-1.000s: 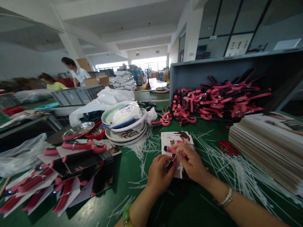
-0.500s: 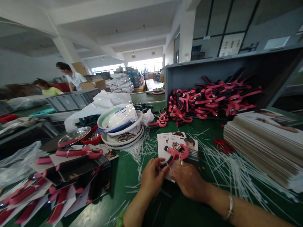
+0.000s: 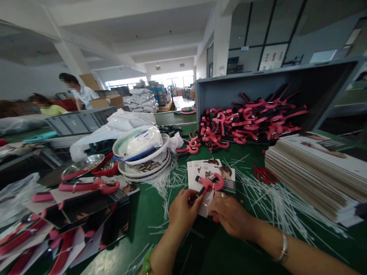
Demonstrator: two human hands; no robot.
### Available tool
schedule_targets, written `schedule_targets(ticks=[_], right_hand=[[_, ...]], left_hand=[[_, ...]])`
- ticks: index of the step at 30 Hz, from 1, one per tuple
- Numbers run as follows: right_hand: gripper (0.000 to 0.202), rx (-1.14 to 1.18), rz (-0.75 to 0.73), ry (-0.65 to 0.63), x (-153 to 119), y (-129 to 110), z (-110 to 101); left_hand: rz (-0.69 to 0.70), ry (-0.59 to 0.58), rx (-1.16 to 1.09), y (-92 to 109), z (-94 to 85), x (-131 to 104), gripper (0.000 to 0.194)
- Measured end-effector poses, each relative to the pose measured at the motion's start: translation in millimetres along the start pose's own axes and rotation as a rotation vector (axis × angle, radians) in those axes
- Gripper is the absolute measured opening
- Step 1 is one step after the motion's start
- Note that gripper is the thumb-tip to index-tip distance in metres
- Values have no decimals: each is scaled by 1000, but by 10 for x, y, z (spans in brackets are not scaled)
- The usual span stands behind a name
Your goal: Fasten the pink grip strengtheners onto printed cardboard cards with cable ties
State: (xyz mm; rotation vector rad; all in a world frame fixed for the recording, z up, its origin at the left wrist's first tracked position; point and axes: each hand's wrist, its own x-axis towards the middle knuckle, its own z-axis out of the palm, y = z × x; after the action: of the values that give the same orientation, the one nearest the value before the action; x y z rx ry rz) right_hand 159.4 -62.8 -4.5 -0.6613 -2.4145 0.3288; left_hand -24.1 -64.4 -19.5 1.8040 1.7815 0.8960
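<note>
A pink and black plier-like tool (image 3: 218, 183) with a metal spring lies on printed cards (image 3: 194, 175) in front of me. My left hand (image 3: 183, 212) is closed around its black handle, thumb and fingers pinching it. Against the tool's lower right side, my right hand (image 3: 231, 215) has its fingers pressed together; they hide what they hold. A pink handle end shows just below those fingers. The cards under the tool are partly covered by it and both hands.
A grey crate (image 3: 200, 103) on its side spills similar tools (image 3: 243, 122). White ties (image 3: 282, 208) lie scattered near red scissors (image 3: 265, 175) and a card stack (image 3: 304, 175). Carded tools (image 3: 83, 187) pile at left, beside stacked basins (image 3: 143, 170). Two people are beyond.
The view has shifted slightly, moving the scene left. My right fingers have moved a little down along the tool; my left hand keeps its hold.
</note>
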Motion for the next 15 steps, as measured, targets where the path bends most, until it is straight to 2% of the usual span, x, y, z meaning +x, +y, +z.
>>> schedule_targets(ticks=[2,4,5,6,7,10,12,15], right_hand=[[25,-32,149,-40,-82,217,-240],[27,-298,542,52,-209,574,-534],[27,-473,774,9,-280,778,-677],[26,-597,973,-116,-348,980,-805],[22,-619,1065,-178,-408,1165,-909],[8,-607,1158,-259,-500,1552,-1046],[4,-581,1172,-266,-490,1677,-1034],[11,-525,1139,-221,-461,1769,-1024]], left_hand=[[9,38,49,-28,2,-4,31],[13,61,94,-48,3,-7,31],[18,69,120,-52,4,-11,31],[25,79,152,-52,6,-16,32],[34,92,188,-48,7,-22,32],[76,117,302,-25,12,-42,31],[104,119,359,-12,18,-52,31],[132,118,414,-14,28,-59,33]])
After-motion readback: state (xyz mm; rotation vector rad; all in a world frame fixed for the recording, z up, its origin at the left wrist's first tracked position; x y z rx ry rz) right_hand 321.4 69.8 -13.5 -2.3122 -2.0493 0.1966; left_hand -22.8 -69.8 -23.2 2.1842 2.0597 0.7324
